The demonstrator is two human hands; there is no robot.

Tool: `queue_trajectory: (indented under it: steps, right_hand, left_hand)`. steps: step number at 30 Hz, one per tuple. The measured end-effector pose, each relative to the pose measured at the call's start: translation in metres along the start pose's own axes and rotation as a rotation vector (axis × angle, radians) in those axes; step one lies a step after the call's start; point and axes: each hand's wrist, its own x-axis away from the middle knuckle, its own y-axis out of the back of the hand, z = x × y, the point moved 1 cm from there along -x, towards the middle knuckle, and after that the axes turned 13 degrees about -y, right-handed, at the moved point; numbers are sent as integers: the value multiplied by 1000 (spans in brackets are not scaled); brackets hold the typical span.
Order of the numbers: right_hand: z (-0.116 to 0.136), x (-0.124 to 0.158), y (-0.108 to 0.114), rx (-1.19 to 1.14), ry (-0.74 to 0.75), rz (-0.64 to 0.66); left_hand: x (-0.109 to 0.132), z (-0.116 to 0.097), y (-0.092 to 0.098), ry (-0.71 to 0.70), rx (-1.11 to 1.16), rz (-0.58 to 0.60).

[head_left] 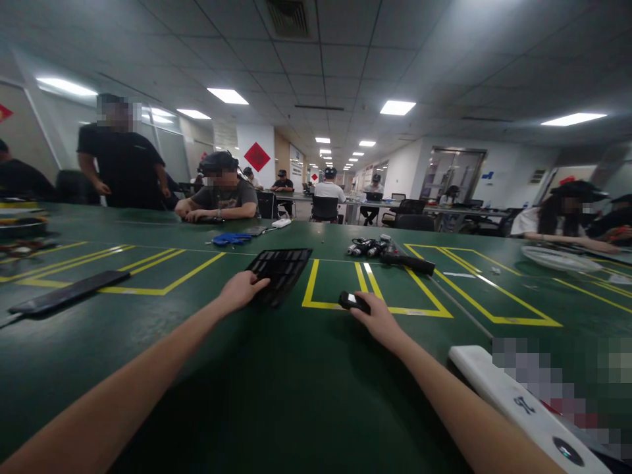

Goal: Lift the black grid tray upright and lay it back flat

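My left hand [241,289] rests on the near edge of a black gridded tray [281,268] on the green table [276,395], fingers curled over its rim. My right hand [378,319] reaches forward and closes on a small black device [353,301] with a pale patch on top, lying on a yellow floor-tape line. Both forearms stretch out from the bottom of the view.
A pile of small black and silver parts [370,247] and a black handle-like tool [407,262] lie beyond the right hand. A flat black strip [69,293] lies at left, a white bar [523,401] at lower right. Several people sit or stand at the far side.
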Motion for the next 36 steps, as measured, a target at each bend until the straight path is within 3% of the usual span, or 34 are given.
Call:
queue_trajectory:
  steps: [4,7,14,20,23,27,29,32,36]
  right_hand:
    - [22,15,-19,-300,160,126]
    - [24,21,-26,-401,263,151]
    - [13,21,-30,-405,310,190]
    - [24,28,-21,-219,381,191]
    - [28,27,-22,-139,415,164]
    - [25,25,-24,-111,436,138]
    - [23,25,-24,-112,450,139]
    - [23,25,-24,-114,464,133]
    - [26,24,-27,-127,474,128]
  left_hand:
    - [12,-55,-29,-295,373,-118]
    - [24,-77,-47,-443,524,-112]
    - [40,-80,-56,-538,576,-52]
    - [44,-84,-59,-617,458,20]
    - [41,-86,-50,-476,515,43]
    - [36,-84,-38,121,885,24]
    - [36,-82,-35,269,1003,2]
    - [38,-82,-33,281,1141,18]
    - [42,-81,-32,141,1191,173]
